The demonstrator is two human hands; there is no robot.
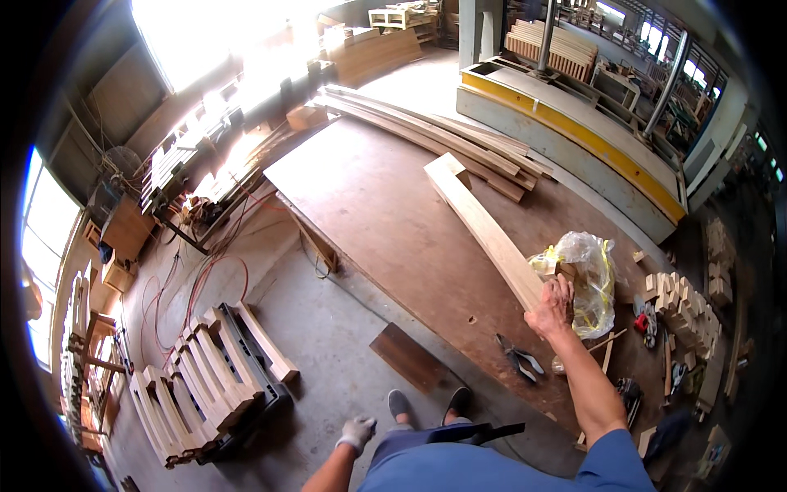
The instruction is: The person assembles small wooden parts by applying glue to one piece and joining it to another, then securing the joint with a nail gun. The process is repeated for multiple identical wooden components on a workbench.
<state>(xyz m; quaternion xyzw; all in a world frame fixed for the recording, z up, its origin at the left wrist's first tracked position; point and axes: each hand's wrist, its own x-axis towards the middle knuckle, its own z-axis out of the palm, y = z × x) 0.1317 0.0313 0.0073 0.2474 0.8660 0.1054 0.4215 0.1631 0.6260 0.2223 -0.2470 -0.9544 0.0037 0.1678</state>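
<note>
A long pale wooden board (484, 225) lies slantwise on the brown worktable, with a short cross piece at its far end. My bare right hand (552, 308) grips the near end of this board, its fingers curled over the edge. Just beyond the fingers sits a crumpled clear plastic bag (592, 283) with yellow strips. A pair of pliers (519, 358) lies on the table to the left of my right forearm. Low at my left side, away from the table, hangs my gloved left hand (358, 432), its fingers curled in with nothing seen in them.
Several long planks (426, 135) lie along the table's far side. Small wood blocks (684, 303) and tools crowd the right. On the floor at left, slatted wooden pieces (193, 394) rest on a black pallet; a dark board (407, 357) lies before my feet. Hoses (197, 283) trail behind.
</note>
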